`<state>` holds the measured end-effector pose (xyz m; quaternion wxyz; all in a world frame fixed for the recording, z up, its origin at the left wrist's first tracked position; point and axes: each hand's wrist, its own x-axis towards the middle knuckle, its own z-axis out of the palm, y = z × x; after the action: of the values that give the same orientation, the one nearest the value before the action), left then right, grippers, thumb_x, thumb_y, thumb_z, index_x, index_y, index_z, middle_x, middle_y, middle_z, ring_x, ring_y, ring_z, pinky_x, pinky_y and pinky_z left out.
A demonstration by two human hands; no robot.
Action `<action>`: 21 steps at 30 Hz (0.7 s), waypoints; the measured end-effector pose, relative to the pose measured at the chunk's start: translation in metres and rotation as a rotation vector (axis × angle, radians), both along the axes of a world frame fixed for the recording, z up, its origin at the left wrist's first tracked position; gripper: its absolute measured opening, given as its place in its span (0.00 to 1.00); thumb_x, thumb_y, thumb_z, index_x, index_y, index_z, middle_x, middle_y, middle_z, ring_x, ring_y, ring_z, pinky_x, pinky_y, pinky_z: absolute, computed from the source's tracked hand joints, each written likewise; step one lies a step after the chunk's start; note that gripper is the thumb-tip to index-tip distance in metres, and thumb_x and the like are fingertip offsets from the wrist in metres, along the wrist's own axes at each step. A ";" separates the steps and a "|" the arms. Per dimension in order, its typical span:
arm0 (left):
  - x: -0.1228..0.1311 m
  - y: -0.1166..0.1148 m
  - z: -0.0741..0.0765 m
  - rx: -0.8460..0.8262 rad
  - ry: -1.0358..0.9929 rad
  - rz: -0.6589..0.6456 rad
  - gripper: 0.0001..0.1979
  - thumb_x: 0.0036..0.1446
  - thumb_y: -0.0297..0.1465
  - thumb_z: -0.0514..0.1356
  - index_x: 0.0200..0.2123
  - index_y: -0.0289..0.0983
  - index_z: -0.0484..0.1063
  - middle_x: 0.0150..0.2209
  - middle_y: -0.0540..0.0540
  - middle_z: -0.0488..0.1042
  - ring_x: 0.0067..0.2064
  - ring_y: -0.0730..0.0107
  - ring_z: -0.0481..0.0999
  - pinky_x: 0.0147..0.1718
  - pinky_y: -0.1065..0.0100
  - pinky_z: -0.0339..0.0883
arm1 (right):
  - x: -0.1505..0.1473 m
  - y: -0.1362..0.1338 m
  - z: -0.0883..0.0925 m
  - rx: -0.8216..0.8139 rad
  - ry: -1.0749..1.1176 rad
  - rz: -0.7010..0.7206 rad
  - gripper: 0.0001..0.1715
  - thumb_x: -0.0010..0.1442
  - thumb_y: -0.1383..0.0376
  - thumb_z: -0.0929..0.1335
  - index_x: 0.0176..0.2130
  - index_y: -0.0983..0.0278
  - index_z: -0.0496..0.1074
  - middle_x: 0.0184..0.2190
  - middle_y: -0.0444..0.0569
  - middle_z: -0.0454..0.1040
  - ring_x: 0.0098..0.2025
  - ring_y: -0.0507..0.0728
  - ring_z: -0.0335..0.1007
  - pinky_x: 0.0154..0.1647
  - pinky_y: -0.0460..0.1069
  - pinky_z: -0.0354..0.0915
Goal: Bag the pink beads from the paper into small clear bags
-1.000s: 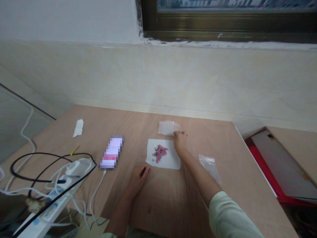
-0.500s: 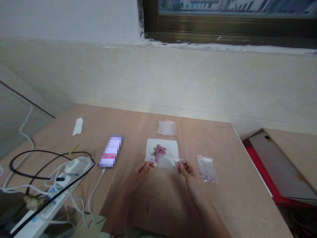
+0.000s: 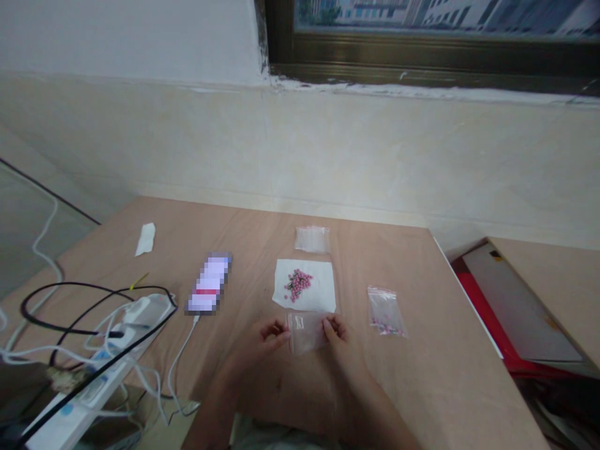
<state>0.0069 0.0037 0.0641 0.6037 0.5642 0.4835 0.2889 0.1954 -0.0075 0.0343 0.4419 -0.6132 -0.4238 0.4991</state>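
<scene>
A clear zip-lock bag (image 3: 307,337) with nothing visible inside hangs between my two hands, just in front of a white sheet of paper (image 3: 323,294). My left hand (image 3: 273,334) pinches its left edge, fingers curled. At the bag's upper right, my right hand (image 3: 336,331) grips it between thumb and fingers. On the paper lies a small pile of pink and dark beads (image 3: 297,284). Another clear bag (image 3: 387,312), with pink beads gathered in its lower part, rests to the right of my right hand.
A stack of clear bags (image 3: 312,239) lies behind the paper. Left of it are a phone (image 3: 209,284) on a white cable and a white scrap (image 3: 145,239). A power strip (image 3: 94,387) with tangled cables fills the lower left. A red-edged box (image 3: 515,312) stands beyond the table's right edge.
The bag has come down toward me, off the paper's front edge, and now faces me spread flat. My hands moved closer together and slightly lower. The view shifted a little.
</scene>
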 end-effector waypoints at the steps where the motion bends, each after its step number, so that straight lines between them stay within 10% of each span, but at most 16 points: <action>1: -0.001 0.001 0.000 -0.004 -0.014 0.008 0.07 0.48 0.34 0.55 0.26 0.35 0.65 0.27 0.51 0.68 0.32 0.72 0.68 0.34 0.70 0.62 | -0.001 -0.001 0.001 0.008 -0.047 -0.033 0.13 0.48 0.57 0.63 0.29 0.65 0.64 0.24 0.46 0.66 0.28 0.54 0.62 0.29 0.49 0.59; 5: -0.001 0.005 0.005 0.014 -0.039 0.036 0.07 0.48 0.34 0.55 0.29 0.35 0.64 0.28 0.50 0.68 0.33 0.72 0.68 0.34 0.70 0.62 | -0.006 -0.003 0.020 0.085 -0.288 -0.202 0.14 0.46 0.58 0.64 0.33 0.64 0.62 0.26 0.46 0.64 0.29 0.54 0.60 0.29 0.49 0.59; 12: 0.003 0.009 0.024 0.164 0.153 -0.006 0.09 0.50 0.35 0.53 0.30 0.36 0.68 0.29 0.49 0.70 0.34 0.71 0.68 0.36 0.70 0.62 | -0.030 0.005 0.064 0.079 -0.192 0.301 0.12 0.52 0.60 0.60 0.23 0.65 0.62 0.20 0.43 0.63 0.24 0.51 0.58 0.25 0.45 0.55; 21: 0.005 0.010 0.032 0.239 0.295 -0.057 0.10 0.49 0.35 0.53 0.23 0.36 0.68 0.24 0.51 0.68 0.29 0.73 0.67 0.29 0.72 0.60 | -0.036 0.013 0.058 0.098 -0.091 0.425 0.12 0.51 0.63 0.60 0.21 0.66 0.63 0.18 0.41 0.61 0.23 0.49 0.55 0.24 0.43 0.53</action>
<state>0.0120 0.0137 0.0961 0.4630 0.6815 0.5129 0.2411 0.1596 0.0053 0.0925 0.3365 -0.5099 -0.5865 0.5317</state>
